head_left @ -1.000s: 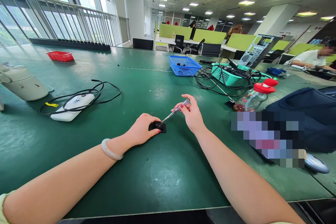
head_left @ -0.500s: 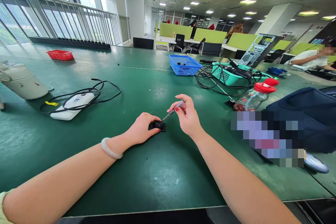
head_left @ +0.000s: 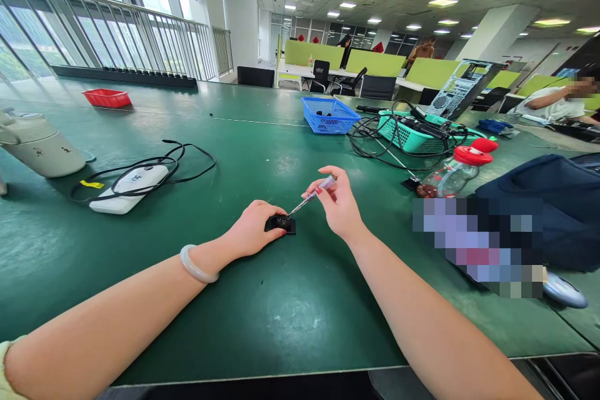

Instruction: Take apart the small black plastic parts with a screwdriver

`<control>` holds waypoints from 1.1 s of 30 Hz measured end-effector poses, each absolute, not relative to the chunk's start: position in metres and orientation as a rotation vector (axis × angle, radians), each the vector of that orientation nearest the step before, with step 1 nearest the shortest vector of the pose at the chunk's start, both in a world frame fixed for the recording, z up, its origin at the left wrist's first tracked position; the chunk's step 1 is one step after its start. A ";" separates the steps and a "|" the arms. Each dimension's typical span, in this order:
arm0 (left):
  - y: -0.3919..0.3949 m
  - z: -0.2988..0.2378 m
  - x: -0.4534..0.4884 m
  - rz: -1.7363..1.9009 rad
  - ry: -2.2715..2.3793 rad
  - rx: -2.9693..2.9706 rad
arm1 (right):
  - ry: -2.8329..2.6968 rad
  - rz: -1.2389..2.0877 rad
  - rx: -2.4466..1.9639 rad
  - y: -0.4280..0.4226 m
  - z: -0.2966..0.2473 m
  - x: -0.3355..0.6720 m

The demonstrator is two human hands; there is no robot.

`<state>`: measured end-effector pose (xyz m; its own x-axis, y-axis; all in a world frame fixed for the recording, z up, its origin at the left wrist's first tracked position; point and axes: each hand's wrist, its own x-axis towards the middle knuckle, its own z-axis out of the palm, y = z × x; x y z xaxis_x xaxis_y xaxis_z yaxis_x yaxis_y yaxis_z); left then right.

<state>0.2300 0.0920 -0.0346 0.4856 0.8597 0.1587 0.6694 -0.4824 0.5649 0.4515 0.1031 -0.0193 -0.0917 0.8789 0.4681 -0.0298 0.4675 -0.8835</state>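
A small black part (head_left: 282, 223) lies on the green tabletop (head_left: 300, 300), with shiny bits on its upper face; its exact kind is too small to make out. My left hand (head_left: 255, 229) grips it from the left, thumb on the near side and fingers on the far side. Between the thumb and fingers of my right hand (head_left: 341, 203) is a slim screwdriver (head_left: 313, 195) with a clear handle. It slants down to the left, and its tip meets or nearly meets the far right part of the black piece.
At left are a white power bank (head_left: 129, 189) with a black cable, a beige jug (head_left: 44, 144) and a red tray (head_left: 107, 98). Beyond my hands stand a blue basket (head_left: 330, 122) and a green basket (head_left: 407, 136) of cables. A red-lidded jar (head_left: 452, 172) and dark bag (head_left: 548, 212) lie right.
My right hand has shifted slightly to the right and up, and the screwdriver has moved a little with it. My left hand and the black part stay in place.
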 end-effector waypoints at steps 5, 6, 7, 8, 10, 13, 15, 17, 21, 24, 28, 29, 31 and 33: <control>0.092 -0.034 0.231 0.593 1.268 2.295 | -1.552 0.826 -0.755 0.096 -0.015 0.446; 0.092 -0.034 0.231 0.589 1.275 2.291 | -1.508 0.855 -0.771 0.099 -0.016 0.447; 0.092 -0.034 0.231 0.588 1.278 2.288 | -1.450 0.897 -0.793 0.103 -0.018 0.449; 0.092 -0.034 0.231 0.591 1.278 2.286 | -1.387 0.952 -0.820 0.107 -0.021 0.450; 0.092 -0.035 0.230 0.598 1.272 2.290 | -1.256 1.066 -0.889 0.115 -0.026 0.454; 0.093 -0.037 0.229 0.606 1.265 2.303 | -1.070 1.221 -0.987 0.123 -0.034 0.457; 0.093 -0.038 0.229 0.610 1.266 2.310 | -0.967 1.306 -1.028 0.125 -0.038 0.457; 0.093 -0.039 0.228 0.611 1.265 2.313 | -0.905 1.346 -1.049 0.125 -0.040 0.456; 0.093 -0.039 0.229 0.609 1.261 2.304 | -0.972 1.275 -1.006 0.123 -0.038 0.455; 0.093 -0.039 0.229 0.613 1.256 2.290 | -1.131 1.179 -0.907 0.119 -0.030 0.457; 0.093 -0.039 0.229 0.630 1.239 2.291 | -1.314 1.047 -0.841 0.113 -0.022 0.458; 0.093 -0.039 0.229 0.628 1.237 2.293 | -1.342 1.018 -0.837 0.111 -0.021 0.458; 0.093 -0.038 0.229 0.622 1.240 2.292 | -1.366 0.979 -0.839 0.110 -0.021 0.457; 0.092 -0.038 0.229 0.617 1.244 2.284 | -1.340 0.983 -0.851 0.111 -0.022 0.456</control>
<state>0.2289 0.0925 -0.0376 0.4892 0.8569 0.1628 0.6484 -0.4821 0.5892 0.4563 0.1110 -0.0219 -0.0238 0.9261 0.3765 -0.0812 0.3736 -0.9240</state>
